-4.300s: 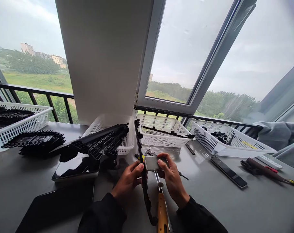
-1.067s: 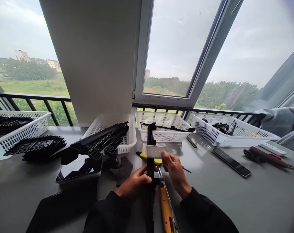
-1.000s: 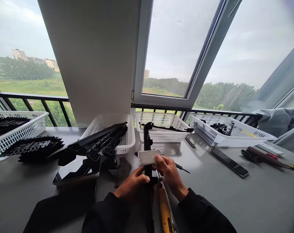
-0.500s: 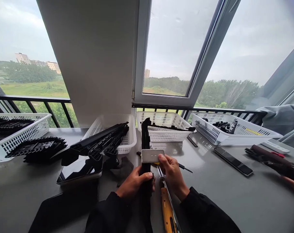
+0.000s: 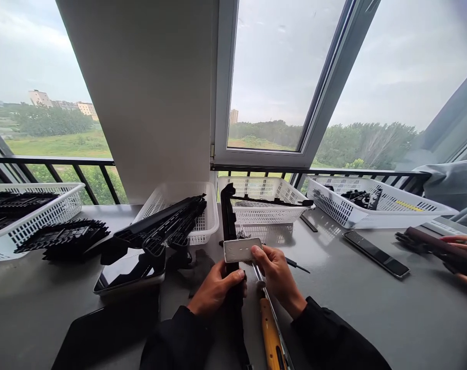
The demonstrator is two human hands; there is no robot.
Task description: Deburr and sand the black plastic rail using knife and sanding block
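Observation:
My left hand is closed round a long black plastic strip, thumb lying across its front. The strip stands up from the hand, its hooked top end in front of a white basket. In my right hand a flat off-white rectangular block is pinched at its right end. The block lies slightly tilted across the strip, just above my left thumb; whether it presses on the strip I cannot tell. A yellow-handled tool with a metal shaft lies on the table below my right hand.
Black plastic parts lean on a white basket. More dark parts lie at the left. Two phones, one dark, a thin black tool and a basket are around. A co-worker's hands hold a dark part at right.
The off-white block has tilted, its right end now higher, and the strip's top leans slightly further left. At the right edge, more of the co-worker's hands has come into view.

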